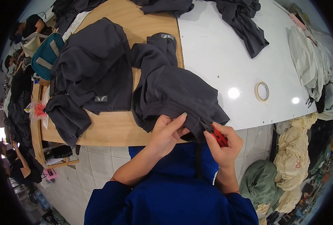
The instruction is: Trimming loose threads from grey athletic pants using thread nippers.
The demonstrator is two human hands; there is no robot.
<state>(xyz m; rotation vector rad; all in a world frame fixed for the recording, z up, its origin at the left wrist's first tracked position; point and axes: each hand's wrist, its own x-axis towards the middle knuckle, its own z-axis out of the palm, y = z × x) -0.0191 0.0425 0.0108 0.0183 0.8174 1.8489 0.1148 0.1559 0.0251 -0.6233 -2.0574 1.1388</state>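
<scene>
A dark grey garment (181, 84) with a gathered, stitched waistband lies bunched at the table's front edge. My left hand (166, 135) pinches that waistband between thumb and fingers. Just right of it, my right hand (229, 144) is closed around red-handled thread snips (220, 138). The dark tips of the snips point left, at the waistband's edge; whether the blades touch a thread is too small to tell. One leg of the garment stretches away from me and bears a small light patch near its end.
More dark grey garments (91, 63) are heaped on the wooden table part (110, 129) to the left. On the white part (230, 90) lies a tape roll (256, 92). White cloth (305, 56) covers the far right; cream fabric (292, 153) sits below. People work at far left.
</scene>
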